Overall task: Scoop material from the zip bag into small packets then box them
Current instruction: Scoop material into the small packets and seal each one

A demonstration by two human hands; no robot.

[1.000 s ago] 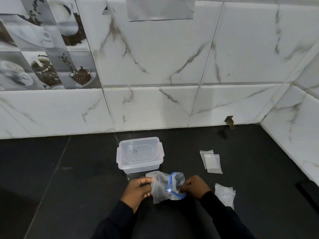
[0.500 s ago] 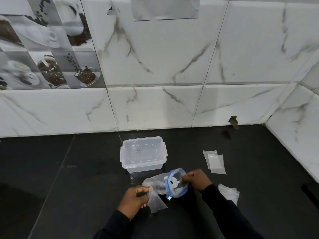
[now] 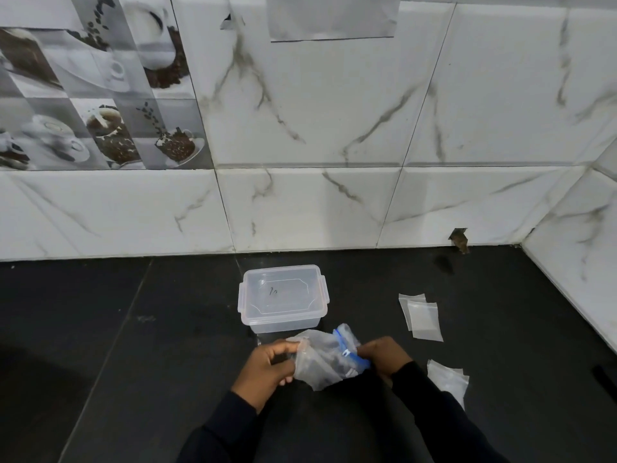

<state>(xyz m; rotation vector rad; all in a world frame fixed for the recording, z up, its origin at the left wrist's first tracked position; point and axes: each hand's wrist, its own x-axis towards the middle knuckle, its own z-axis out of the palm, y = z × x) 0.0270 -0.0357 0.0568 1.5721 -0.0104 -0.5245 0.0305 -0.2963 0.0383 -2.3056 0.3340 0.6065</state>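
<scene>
We see the clear box (image 3: 283,299) on the black table (image 3: 133,362), lid on, looking empty; a small dark scribble on the lid is too small to read; the zip bag (image 3: 320,362), crumpled, clear, with a blue zip strip and something dark inside, is just in front of the box; the left hand (image 3: 267,365) pinches its closed end, the right hand (image 3: 384,357) grips the zip end; flat small packets (image 3: 422,317) lie to the right.

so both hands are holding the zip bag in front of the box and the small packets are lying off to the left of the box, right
Not quite. The head view shows the small packets lying to the right of the box, not the left. The rest holds: the left hand and right hand both hold the zip bag in front of the box.
</scene>
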